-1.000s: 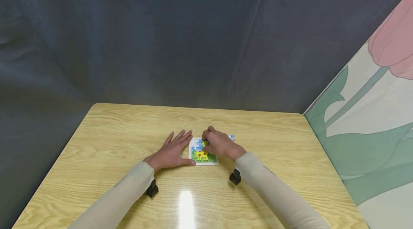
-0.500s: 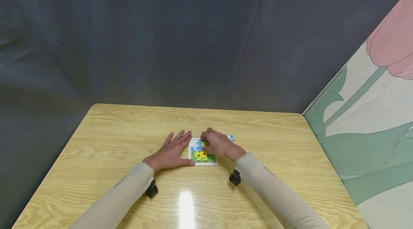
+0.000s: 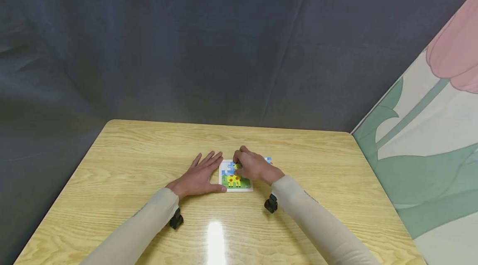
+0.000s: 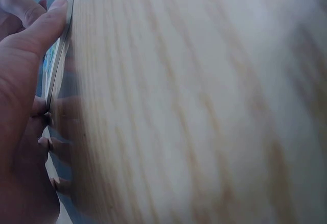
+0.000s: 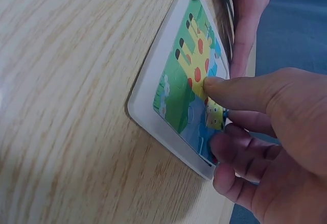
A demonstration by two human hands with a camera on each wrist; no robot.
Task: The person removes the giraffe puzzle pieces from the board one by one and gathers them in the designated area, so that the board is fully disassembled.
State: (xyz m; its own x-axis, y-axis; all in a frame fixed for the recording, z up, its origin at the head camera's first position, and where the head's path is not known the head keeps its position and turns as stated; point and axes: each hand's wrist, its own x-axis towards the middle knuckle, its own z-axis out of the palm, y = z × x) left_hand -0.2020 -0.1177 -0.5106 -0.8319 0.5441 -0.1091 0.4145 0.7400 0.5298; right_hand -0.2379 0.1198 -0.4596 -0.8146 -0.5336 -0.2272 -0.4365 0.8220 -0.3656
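A small white-framed jigsaw puzzle [image 3: 239, 190] with a yellow, red-spotted giraffe lies on the table between the hands. My left hand [image 3: 199, 178] lies spread at its left side, thumb [image 4: 51, 20] on the near corner of the frame and fingertips by the far corner. Bent over the upper right part of the picture, my right hand [image 3: 255, 166] pinches a puzzle piece [image 5: 214, 117] bearing the giraffe's head. In the right wrist view its thumb is in front and its fingers curl behind, hiding part of the piece. A white gap shows at the puzzle's upper left.
Another blue and white puzzle piece [image 3: 268, 159] shows just beyond my right hand, partly covered by it. The wooden table [image 3: 149, 140] ends at a dark curtain [image 3: 205, 49] behind. A flower-patterned panel [image 3: 429, 153] stands along the right side.
Almost nothing differs. My right hand shifts very slightly over the same spot of the puzzle, and the left hand stays in place.
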